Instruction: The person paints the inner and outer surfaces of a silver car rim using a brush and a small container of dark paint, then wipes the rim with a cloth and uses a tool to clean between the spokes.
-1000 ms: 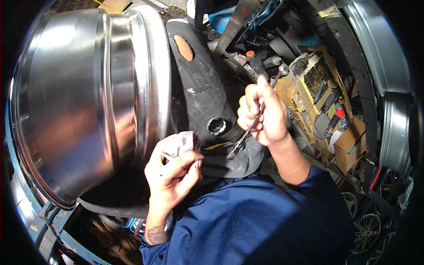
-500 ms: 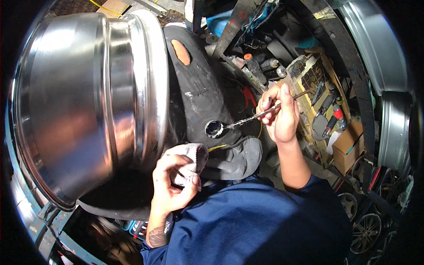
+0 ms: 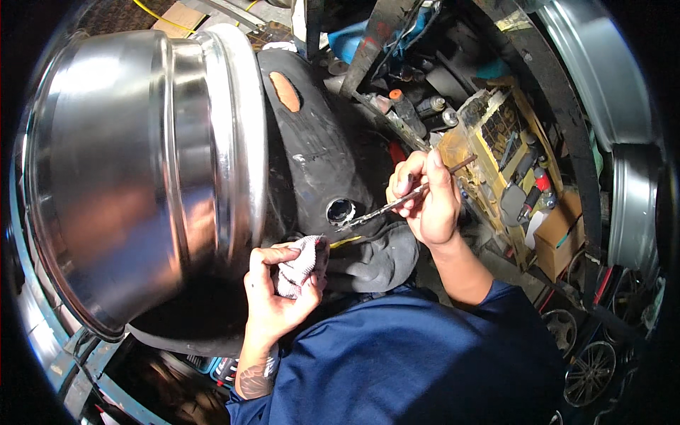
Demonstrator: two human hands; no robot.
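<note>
My right hand pinches a thin dark stick, its lower part smeared with pale residue; whether it ends in bristles I cannot tell. The stick's lower tip is just above the cloth, to the right of my left hand. A bunched white-and-grey ribbed cloth is gripped in my left hand. Between the hands, a small round cup with a pale-smeared rim and dark inside rests on my dark trouser leg. Close by on my lap lies a grey glove.
A large polished metal wheel rim fills the left side, close to my left hand. At right are bottles, a wooden tray with tools, and a cardboard box. More wheels stand at the lower right.
My right hand has moved left and down, bringing the stick's tip from beside the cup to near the cloth. My left hand still grips the cloth, tilted slightly differently.
</note>
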